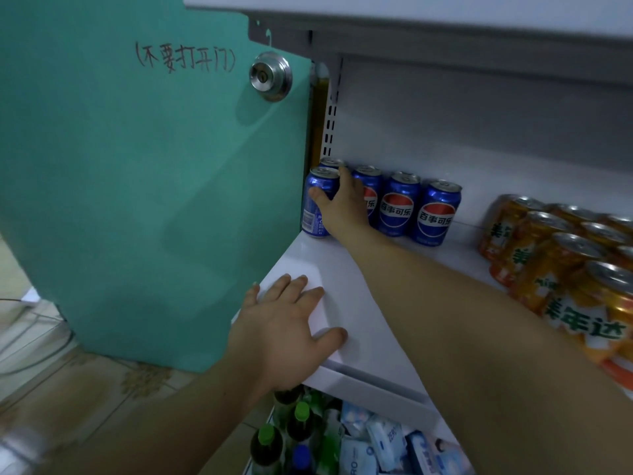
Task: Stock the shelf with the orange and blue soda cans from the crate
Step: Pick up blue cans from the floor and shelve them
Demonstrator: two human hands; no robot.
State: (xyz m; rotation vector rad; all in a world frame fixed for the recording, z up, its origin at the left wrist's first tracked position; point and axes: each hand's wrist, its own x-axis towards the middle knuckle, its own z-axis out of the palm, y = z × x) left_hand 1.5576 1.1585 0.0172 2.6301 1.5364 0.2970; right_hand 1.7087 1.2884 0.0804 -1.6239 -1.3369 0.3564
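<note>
right hand (339,207) wraps the end blue pepsi can (322,181), upright on the shelf (359,269) just beside the teal door (154,200); left hand (284,323) lies flat on the shelf, fingers straight, grasping nothing; judgement: seat it square, logo outward, let go gently

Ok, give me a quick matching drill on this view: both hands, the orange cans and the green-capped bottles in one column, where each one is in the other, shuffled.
Column one:
1. right hand
2. left hand
3. orange cans
4. green-capped bottles

Column two:
A. flat on the front edge of the shelf
B. on the level below the shelf
C. curled round the front-left blue can
D. grouped at the right end of the shelf

Pairs: 1-C, 2-A, 3-D, 4-B.
</note>
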